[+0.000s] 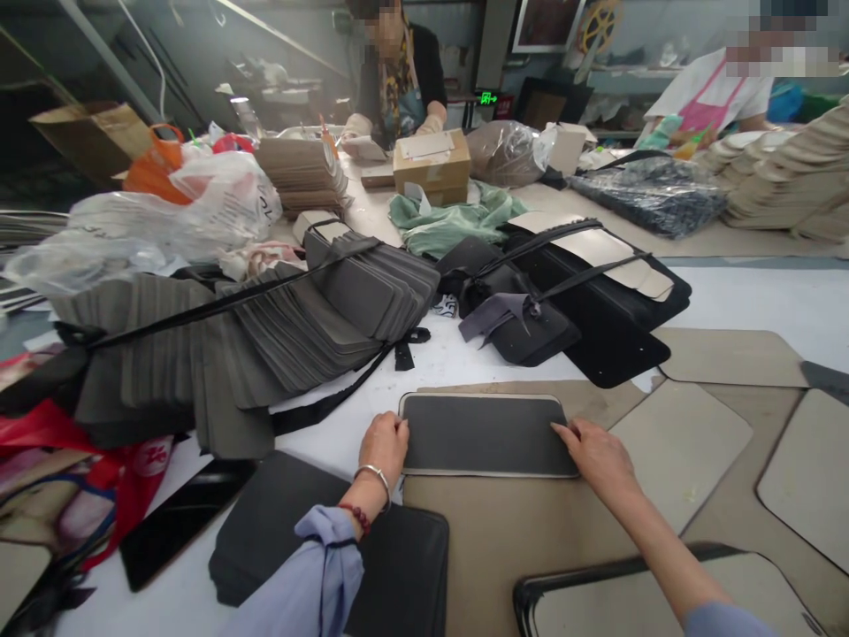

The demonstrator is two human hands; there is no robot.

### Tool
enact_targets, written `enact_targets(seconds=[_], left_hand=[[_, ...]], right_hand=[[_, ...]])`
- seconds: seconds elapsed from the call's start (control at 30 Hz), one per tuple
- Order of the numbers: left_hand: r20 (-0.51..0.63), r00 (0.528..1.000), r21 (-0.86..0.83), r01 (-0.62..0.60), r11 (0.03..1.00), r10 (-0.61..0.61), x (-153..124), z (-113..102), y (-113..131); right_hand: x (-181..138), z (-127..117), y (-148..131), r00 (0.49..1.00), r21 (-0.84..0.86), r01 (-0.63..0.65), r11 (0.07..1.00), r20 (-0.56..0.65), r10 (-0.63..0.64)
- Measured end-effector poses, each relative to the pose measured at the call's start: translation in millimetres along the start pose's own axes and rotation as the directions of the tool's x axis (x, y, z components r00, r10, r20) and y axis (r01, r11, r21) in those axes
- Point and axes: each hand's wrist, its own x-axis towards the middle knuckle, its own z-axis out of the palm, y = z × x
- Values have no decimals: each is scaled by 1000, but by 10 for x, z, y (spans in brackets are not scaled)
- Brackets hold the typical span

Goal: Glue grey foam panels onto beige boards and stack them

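A dark grey rounded rectangular panel [487, 435] lies over a slightly larger beige board, whose pale edge shows around it. My left hand [386, 444] pinches its left edge, fingers closed. At the opposite end, my right hand [595, 453] grips the right edge between thumb and fingers. Under them is a brown sheet [491, 531] on the white table. Below my left forearm sits a stack of dark grey panels [279, 504], with a black one [404, 575] beside it. Right of my right hand lies a beige rounded board [690, 451].
Strapped dark grey panels [265, 336] fan out at left, behind a black phone-like slab [186, 513]. Black pieces [597, 327], a green cloth [457, 217] and a cardboard box [431, 168] stand farther back. Beige boards [809, 478] lie at right. Two people work across the table.
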Motion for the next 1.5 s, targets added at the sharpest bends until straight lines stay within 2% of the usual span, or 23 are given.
enact_targets(seconds=[0.3,0.8,0.9,1.0,1.07,1.13,1.2,1.27,1.33,1.37,1.4,1.5], left_hand=[[22,999,23,26,999,-27,23,1,-6],[-67,993,142,-91,986,102,-15,121,-28],[-67,995,119,-66,991,75,-23,89,-12],[-36,999,30,27,999,-26,-27,16,-17],[-79,995,-12,57,998,-58,-52,-27,-12],[-188,982,24,-12,1000,17,-104,-34,28],[-249,947,113,-180,977,204,-167,15,111],[-168,879,175,-419,891,446,-205,114,216],[-22,779,165,-615,771,626,-197,237,299],[38,750,148,-658,739,660,-177,296,321],[81,745,134,-666,734,662,-154,348,329],[130,790,119,-613,781,600,-94,444,301]], right_hand=[[-6,-88,-57,998,4,-42,999,43,42],[42,-81,-55,996,-53,-45,998,78,49],[17,-89,-75,997,-66,-36,997,72,41],[-1,-103,-88,998,-66,-30,997,58,34],[0,-97,-81,998,-65,-19,998,51,22],[8,-64,-58,999,-73,0,997,41,3],[22,-3,-23,1000,-87,18,996,25,-16],[40,68,16,999,-96,34,995,5,-34],[56,114,43,999,-112,47,993,-6,-48],[60,115,47,999,-122,53,991,-3,-54],[58,95,43,999,-135,54,989,4,-54],[9,-67,-47,999,-185,23,982,-19,-27]])
